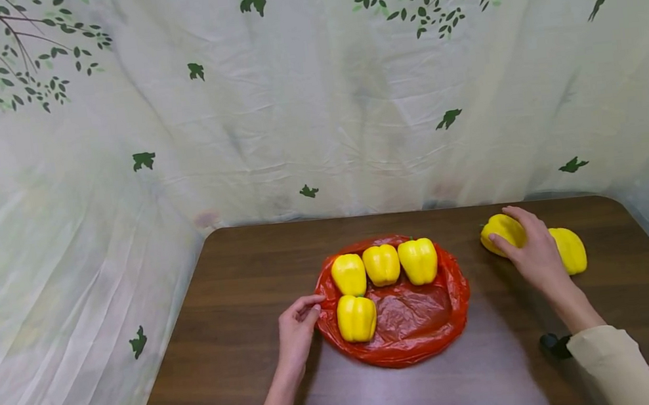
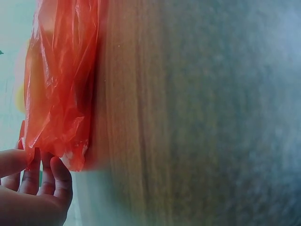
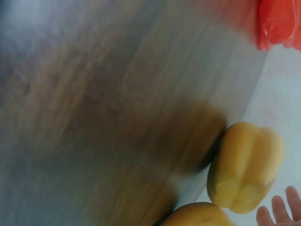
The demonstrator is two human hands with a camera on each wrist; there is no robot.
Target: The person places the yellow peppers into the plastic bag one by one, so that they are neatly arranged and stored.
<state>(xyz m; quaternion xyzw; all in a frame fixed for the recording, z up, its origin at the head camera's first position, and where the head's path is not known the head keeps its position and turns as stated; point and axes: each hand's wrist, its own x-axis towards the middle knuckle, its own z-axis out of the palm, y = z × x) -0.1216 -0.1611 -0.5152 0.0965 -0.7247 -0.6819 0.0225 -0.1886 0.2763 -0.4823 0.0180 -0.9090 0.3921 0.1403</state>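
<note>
The left hand (image 1: 297, 335) is pinching the rim of a red plastic bag (image 1: 412, 312); four yellow peppers (image 1: 382, 266) are resting inside, beyond its fingertips. The right hand (image 1: 537, 257) is spanning—thumb and fingers apart—one loose pepper (image 1: 503, 234); another pepper (image 1: 570, 250) is lying beside its knuckles.

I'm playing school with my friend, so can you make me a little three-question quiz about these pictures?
1. How many peppers sit in the red bag?
2. True or false: the left hand touches the bag's rim.
3. What is the right hand nearest to? A: the bag. B: a loose pepper.

Key: 1: four. 2: true. 3: B.
</note>
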